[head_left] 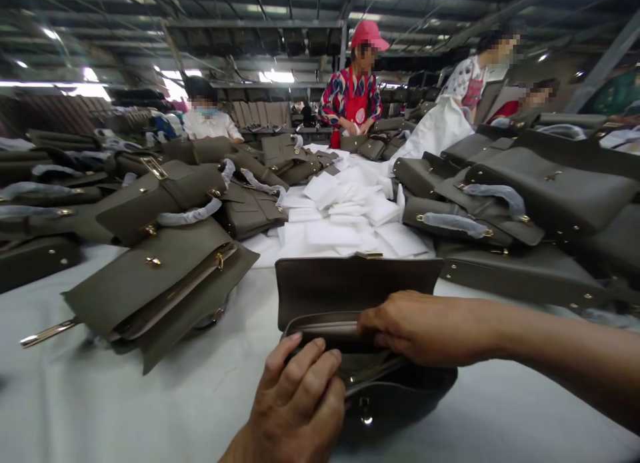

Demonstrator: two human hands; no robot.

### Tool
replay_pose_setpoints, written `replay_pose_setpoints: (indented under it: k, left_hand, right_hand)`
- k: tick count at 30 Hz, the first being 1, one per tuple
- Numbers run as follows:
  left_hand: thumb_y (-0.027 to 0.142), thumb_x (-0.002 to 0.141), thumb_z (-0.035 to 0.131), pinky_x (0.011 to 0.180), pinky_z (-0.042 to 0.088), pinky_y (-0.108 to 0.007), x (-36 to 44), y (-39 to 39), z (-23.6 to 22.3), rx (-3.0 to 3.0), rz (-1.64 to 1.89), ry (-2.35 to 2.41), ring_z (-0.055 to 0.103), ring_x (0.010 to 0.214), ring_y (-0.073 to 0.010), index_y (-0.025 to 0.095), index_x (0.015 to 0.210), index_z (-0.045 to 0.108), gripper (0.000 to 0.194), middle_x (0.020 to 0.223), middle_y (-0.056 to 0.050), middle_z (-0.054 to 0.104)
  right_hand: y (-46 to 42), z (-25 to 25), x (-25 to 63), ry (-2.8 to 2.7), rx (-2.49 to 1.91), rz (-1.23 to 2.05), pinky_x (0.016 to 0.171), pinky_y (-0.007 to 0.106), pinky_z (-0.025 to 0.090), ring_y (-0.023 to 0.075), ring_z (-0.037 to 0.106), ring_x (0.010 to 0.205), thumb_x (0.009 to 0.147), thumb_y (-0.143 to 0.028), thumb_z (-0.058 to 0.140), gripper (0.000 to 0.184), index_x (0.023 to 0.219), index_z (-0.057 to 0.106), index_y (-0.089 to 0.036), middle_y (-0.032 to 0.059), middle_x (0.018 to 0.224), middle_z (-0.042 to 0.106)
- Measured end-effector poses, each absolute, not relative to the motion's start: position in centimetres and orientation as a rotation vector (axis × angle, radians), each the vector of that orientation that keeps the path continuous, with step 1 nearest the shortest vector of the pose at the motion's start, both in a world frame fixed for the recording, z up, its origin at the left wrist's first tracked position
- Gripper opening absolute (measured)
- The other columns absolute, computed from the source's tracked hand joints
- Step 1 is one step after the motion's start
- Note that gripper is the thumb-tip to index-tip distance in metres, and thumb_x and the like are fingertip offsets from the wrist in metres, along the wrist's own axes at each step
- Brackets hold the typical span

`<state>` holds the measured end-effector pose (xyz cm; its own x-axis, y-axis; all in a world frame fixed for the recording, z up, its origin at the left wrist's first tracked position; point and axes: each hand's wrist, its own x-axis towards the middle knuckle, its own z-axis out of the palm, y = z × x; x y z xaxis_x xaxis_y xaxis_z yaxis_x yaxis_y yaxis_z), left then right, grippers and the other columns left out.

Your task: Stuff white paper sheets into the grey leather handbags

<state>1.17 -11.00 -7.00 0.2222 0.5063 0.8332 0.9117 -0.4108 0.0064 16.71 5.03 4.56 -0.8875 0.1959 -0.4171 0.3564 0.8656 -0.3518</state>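
A taupe leather handbag (350, 286) lies open in front of me on the white table (150, 410), its flap standing up toward the far side. My left hand (297, 403) grips the bag's near rim, fingers curled over the edge. My right hand (425, 330) reaches in from the right and its fingers are tucked into the bag's opening, pulling the inner lining or pocket edge. A gold clasp (367, 410) shows on the bag's front below my hands.
Several matching taupe handbags are piled at the left (160, 276) and right (525, 203). White paper sheets (350, 213) are heaped in the middle. Three people work at the far side, one in a red cap (369, 33).
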Motion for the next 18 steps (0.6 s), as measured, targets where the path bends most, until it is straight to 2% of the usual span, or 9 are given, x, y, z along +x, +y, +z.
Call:
replay_pose_setpoints:
  k: [3, 8, 12, 16, 18]
  left_hand:
    - [0.015, 0.084, 0.064, 0.099, 0.038, -0.039, 1.1, -11.0, -7.1, -1.925, -1.055, -1.35, 0.058, 0.096, -0.0202, 0.015, 0.088, 0.071, 0.008, 0.089, -0.005, 0.069]
    - [0.025, 0.089, 0.063, 0.094, 0.035, -0.035, 1.7, -10.6, -6.8, -1.843, -1.032, -1.447, 0.059, 0.083, -0.0167, 0.015, 0.079, 0.069, 0.015, 0.077, -0.002, 0.07]
    - [0.03, 0.09, 0.06, 0.098, 0.033, -0.035, 1.7, -10.4, -6.7, -1.81, -1.01, -1.554, 0.06, 0.095, -0.0198, 0.018, 0.079, 0.068, 0.018, 0.089, -0.002, 0.074]
    - [0.036, 0.091, 0.056, 0.107, 0.028, -0.034, 1.6, -10.2, -6.5, -1.812, -0.995, -1.538, 0.057, 0.11, -0.0203, 0.018, 0.07, 0.064, 0.029, 0.105, -0.001, 0.072]
    - [0.035, 0.091, 0.057, 0.109, 0.026, -0.033, 1.6, -10.1, -6.5, -1.836, -0.973, -1.567, 0.056, 0.111, -0.0197, 0.018, 0.07, 0.064, 0.028, 0.107, -0.001, 0.072]
  right_hand:
    - [5.2, 4.5, 16.9, 2.67, 0.356, -0.681, 0.072, 0.027, 0.043, 0.0198, 0.066, 0.084, 0.09, -0.022, 0.049, 0.024, 0.106, 0.066, -0.021, 0.0049, 0.093, 0.071]
    - [5.9, 5.0, 17.2, 2.585, 0.247, -0.726, 0.063, 0.023, 0.04, 0.0161, 0.064, 0.074, 0.09, -0.02, 0.051, 0.019, 0.1, 0.066, -0.019, 0.0039, 0.087, 0.071]
    - [6.7, 5.3, 17.0, 2.527, 0.215, -0.691, 0.057, 0.02, 0.036, 0.0136, 0.063, 0.07, 0.087, -0.012, 0.052, 0.019, 0.097, 0.065, -0.02, 0.0021, 0.084, 0.071]
    - [6.4, 5.0, 16.7, 2.574, 0.23, -0.489, 0.05, 0.022, 0.028, 0.0145, 0.06, 0.06, 0.086, -0.019, 0.058, 0.004, 0.089, 0.06, -0.018, 0.002, 0.073, 0.068]
    - [6.2, 4.3, 16.9, 2.674, 0.271, -0.366, 0.05, 0.023, 0.026, 0.0167, 0.062, 0.062, 0.087, -0.022, 0.058, 0.006, 0.09, 0.056, -0.017, 0.0031, 0.072, 0.068]
